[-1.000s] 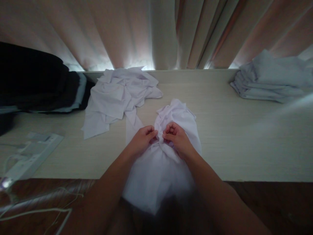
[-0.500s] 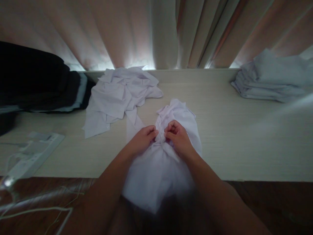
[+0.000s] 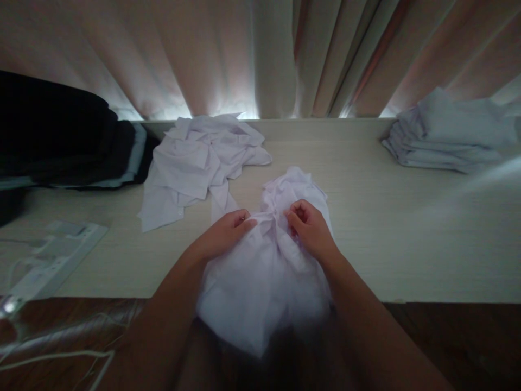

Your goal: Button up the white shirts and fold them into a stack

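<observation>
A white shirt-like garment (image 3: 256, 282) is bunched in front of me, its near part hanging over the table's front edge and blurred at the bottom. My left hand (image 3: 230, 231) pinches the gathered cloth between thumb and fingers. On the other side of the gather, my right hand (image 3: 307, 222) is closed on the same garment, thumb against curled fingers. The garment's far end lies crumpled on the table beyond my hands. Behind to the left is a loose heap of white shirts (image 3: 199, 157), one showing a small button near its corner.
On the pale table (image 3: 407, 233) a folded white stack (image 3: 451, 136) stands at the back right and a dark clothes stack (image 3: 69, 136) at the back left. A power strip (image 3: 61, 260) with cables lies front left. A curtain (image 3: 211, 60) hangs behind.
My hands have moved apart, the left one left and the right one right, both still gripping the garment. The cloth between them has spread wider.
</observation>
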`<state>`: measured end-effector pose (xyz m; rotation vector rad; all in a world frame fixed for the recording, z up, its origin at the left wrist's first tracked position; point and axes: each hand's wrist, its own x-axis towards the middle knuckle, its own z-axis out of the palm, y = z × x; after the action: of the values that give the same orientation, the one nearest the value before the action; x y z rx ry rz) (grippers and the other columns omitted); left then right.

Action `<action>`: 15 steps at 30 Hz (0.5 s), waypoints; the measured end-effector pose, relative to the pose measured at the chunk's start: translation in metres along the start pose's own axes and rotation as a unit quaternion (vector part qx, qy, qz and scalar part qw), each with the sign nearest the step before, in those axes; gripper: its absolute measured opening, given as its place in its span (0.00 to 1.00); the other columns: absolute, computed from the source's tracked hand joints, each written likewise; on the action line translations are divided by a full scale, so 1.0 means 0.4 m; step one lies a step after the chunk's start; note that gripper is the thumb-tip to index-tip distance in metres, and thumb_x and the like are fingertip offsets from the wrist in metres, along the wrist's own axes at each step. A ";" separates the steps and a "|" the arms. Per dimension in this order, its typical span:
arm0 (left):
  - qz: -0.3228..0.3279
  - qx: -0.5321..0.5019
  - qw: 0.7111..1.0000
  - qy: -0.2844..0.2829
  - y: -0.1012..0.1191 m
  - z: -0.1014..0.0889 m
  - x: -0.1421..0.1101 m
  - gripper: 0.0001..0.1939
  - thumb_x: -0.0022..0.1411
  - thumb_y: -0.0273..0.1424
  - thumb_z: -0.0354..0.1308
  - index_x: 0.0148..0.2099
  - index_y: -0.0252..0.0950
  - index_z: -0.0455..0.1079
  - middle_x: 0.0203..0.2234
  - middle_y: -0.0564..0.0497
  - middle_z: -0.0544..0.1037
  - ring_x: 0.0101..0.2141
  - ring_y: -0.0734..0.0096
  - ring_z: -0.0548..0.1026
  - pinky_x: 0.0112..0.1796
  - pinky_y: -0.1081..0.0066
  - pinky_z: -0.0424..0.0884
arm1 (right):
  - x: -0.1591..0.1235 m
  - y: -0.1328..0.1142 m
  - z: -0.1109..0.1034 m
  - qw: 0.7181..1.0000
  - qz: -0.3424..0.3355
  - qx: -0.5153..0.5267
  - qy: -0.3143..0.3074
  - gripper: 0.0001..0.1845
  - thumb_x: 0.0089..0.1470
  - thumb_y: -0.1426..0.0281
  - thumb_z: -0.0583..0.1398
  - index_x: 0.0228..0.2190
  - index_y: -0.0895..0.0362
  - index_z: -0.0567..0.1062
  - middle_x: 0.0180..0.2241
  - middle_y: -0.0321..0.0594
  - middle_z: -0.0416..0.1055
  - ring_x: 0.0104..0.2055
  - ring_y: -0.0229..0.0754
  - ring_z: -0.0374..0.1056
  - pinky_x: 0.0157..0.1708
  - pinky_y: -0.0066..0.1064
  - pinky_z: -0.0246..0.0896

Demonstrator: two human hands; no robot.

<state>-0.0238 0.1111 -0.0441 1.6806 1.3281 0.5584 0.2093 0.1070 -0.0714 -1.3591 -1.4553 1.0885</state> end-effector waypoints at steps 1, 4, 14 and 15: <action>-0.005 0.003 1.000 0.005 -0.002 -0.001 -0.001 0.16 0.60 0.46 0.55 0.32 0.38 0.73 0.27 0.51 0.75 0.30 0.65 0.70 0.30 0.70 0.65 | -0.012 -0.005 -0.016 0.999 0.000 -0.032 -0.030 0.15 0.58 0.58 0.58 0.25 0.54 0.66 0.21 0.33 0.63 0.24 0.37 0.59 0.24 0.29 0.53; -0.018 0.027 0.999 -0.020 -0.020 -0.017 -0.009 0.17 0.62 0.46 0.54 0.34 0.39 0.74 0.30 0.50 0.77 0.31 0.64 0.72 0.32 0.70 0.65 | -0.053 -0.021 -0.067 0.981 0.000 -0.110 -0.159 0.17 0.58 0.57 0.59 0.24 0.55 0.70 0.21 0.34 0.65 0.24 0.37 0.59 0.23 0.29 0.50; -0.062 0.049 0.988 -0.133 -0.071 -0.126 -0.101 0.12 0.49 0.42 0.67 0.24 0.39 0.76 0.22 0.52 0.77 0.24 0.69 0.71 0.24 0.74 0.59 | -0.079 -0.051 -0.123 0.951 0.033 -0.095 -0.292 0.18 0.50 0.61 0.65 0.18 0.55 0.66 0.18 0.30 0.56 0.22 0.34 0.52 0.22 0.28 0.44; -0.063 0.033 0.990 -0.121 -0.067 -0.126 -0.108 0.13 0.50 0.43 0.67 0.24 0.39 0.76 0.22 0.52 0.77 0.23 0.69 0.71 0.24 0.74 0.59 | -0.079 -0.057 -0.113 0.961 0.041 -0.074 -0.264 0.19 0.50 0.60 0.65 0.18 0.55 0.65 0.18 0.30 0.56 0.22 0.34 0.51 0.21 0.28 0.44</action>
<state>-0.0912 0.0901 -0.0342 1.6461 1.2767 0.2304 0.2485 0.0766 -0.0382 -1.2938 -1.9064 1.5021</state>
